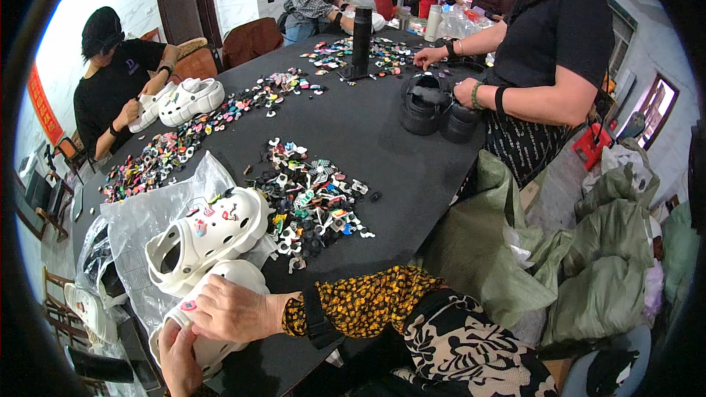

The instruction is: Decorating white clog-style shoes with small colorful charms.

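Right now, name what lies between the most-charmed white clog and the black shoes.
In the head view: loose shoe charms, then just black tabletop.

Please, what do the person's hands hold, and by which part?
The left hand and right hand hold the nearer white clog beside its pink charm; whether they pinch anything smaller is hidden.

The person's bare right hand [232,312] hides part of the near white plastic clog with round holes [250,275], so what lies under its fingers can't be seen. The bare left hand's [181,364] arm runs off the bottom. In the messy heap of small, many-coloured charms [316,195] (so many!), most pictures are too tiny to tell.
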Tool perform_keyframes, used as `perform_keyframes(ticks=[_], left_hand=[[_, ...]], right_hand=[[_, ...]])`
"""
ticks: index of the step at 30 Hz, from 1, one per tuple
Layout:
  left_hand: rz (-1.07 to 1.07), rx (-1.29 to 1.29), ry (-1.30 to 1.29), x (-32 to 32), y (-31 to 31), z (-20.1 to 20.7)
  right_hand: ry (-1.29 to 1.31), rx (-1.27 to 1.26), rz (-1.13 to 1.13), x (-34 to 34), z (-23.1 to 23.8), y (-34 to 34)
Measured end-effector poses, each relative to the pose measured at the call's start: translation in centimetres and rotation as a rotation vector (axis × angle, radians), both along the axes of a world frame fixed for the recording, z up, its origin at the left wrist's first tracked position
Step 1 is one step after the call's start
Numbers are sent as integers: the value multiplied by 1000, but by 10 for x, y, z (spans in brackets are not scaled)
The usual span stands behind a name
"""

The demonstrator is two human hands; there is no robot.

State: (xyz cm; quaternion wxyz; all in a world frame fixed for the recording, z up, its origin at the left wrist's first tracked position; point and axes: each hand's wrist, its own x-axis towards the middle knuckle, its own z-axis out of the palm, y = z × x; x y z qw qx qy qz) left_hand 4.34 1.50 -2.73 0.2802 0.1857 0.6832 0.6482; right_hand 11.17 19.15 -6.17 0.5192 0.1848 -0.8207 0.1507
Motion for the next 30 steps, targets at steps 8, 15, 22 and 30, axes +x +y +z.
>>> perform_keyframes(ticks=[8,15,22,30], left_hand=[[-62,39,13,-7,-2,-13],[-32,-46,9,-2,-2,-4],[-58,-10,3,-1,0,-1],[-70,-17,26,4,4,0]], right_hand=[[32,62,59,3,1,6],[15,61,106,2,-2,4],[59,38,102,0,3,5],[34,104,92,2,-2,5]])
